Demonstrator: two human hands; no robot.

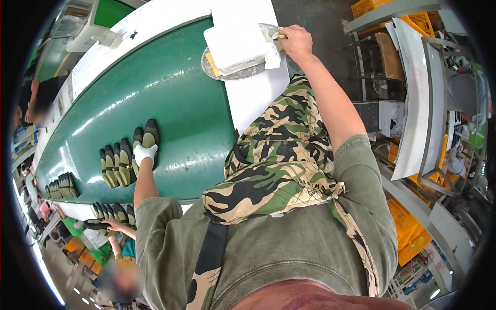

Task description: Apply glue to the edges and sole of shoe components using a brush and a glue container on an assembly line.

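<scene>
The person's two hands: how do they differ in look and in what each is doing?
The left hand wears a white glove and rests on a pair of dark shoes on the green belt. The right hand is bare, reaching farther out and gripping a yellow-handled tool beside a white block. Both arms are extended.

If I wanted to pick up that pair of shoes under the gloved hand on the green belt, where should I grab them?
Probably at the heel end, across both shoes at once. The pair of shoes lies flat and side by side on the green belt, and the gloved left hand already rests on the end nearest the person. Coming from above on that near side avoids the next row of shoes standing close beside it.
</scene>
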